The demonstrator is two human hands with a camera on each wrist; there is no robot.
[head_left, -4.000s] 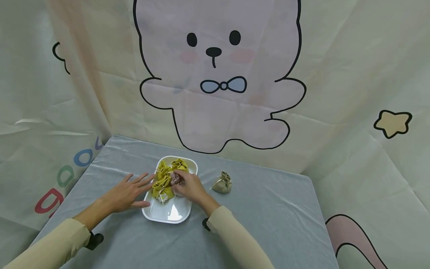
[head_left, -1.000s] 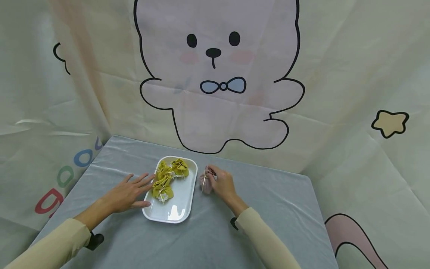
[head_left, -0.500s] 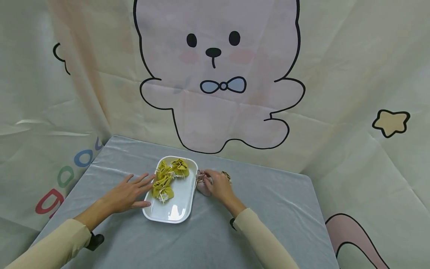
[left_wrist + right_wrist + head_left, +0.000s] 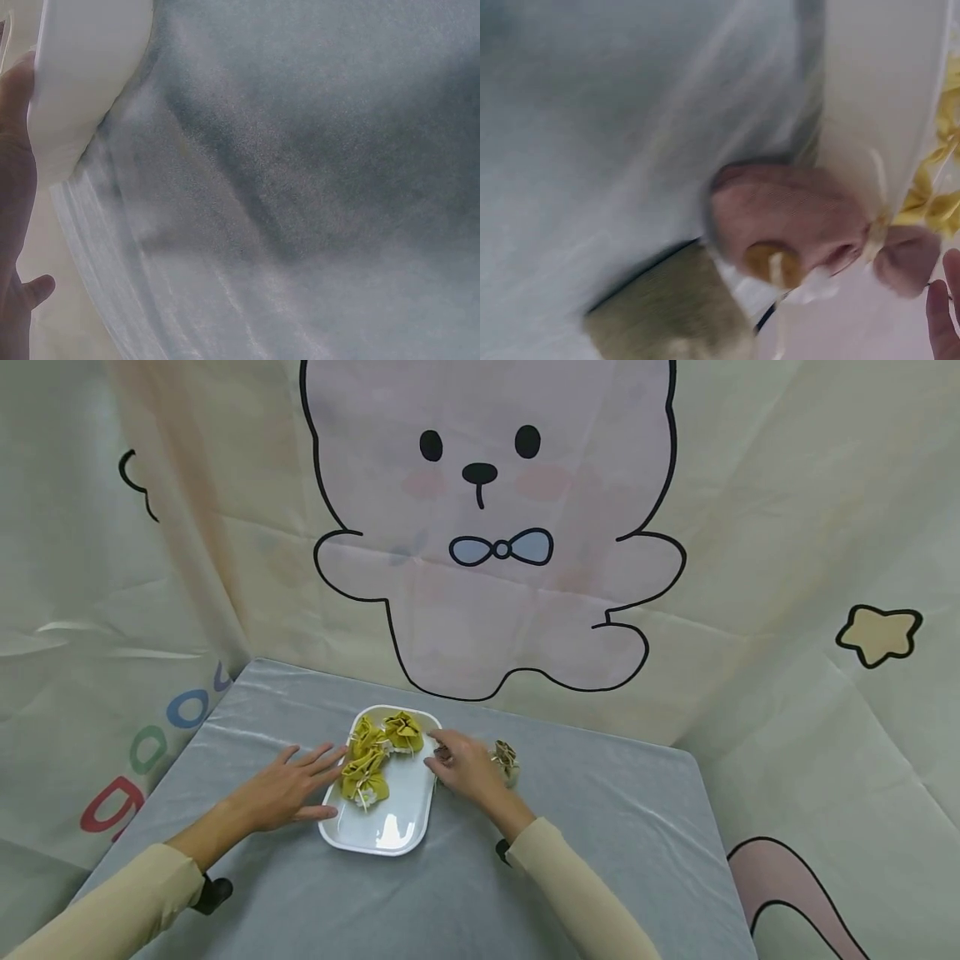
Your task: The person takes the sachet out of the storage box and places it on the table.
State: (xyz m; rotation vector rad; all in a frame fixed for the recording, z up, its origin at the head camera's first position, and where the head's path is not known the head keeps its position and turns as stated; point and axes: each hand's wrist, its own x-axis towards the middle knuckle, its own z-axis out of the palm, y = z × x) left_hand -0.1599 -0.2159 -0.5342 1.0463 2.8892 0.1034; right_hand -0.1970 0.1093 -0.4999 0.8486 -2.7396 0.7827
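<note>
My left hand [image 4: 288,792] lies spread at the left rim of a white tray [image 4: 405,810]. Inside the tray, on the left and at the back, sit three mustard-yellow drawstring pouches [image 4: 364,781] with pale ties and white lace. A dusty-pink drawstring pouch [image 4: 787,210] with a tan button leans against the tray's outer right wall, its gathered top reaching the rim. My right hand [image 4: 471,770] is over it, mostly covering it in the head view. In the right wrist view the parted fingertips [image 4: 939,319] are just beside the pouch's gathered top.
An olive-beige drawstring pouch [image 4: 507,760] stands on the grey velvet cloth [image 4: 600,827], right behind my right hand. A cream curtain [image 4: 750,568] printed with a cartoon bear hangs along the table's back edge.
Four seconds ago the pink pouch was inside the tray in my right hand. It moved out to the right, then back against the tray's wall, and the fingers have parted. My left hand stays.
</note>
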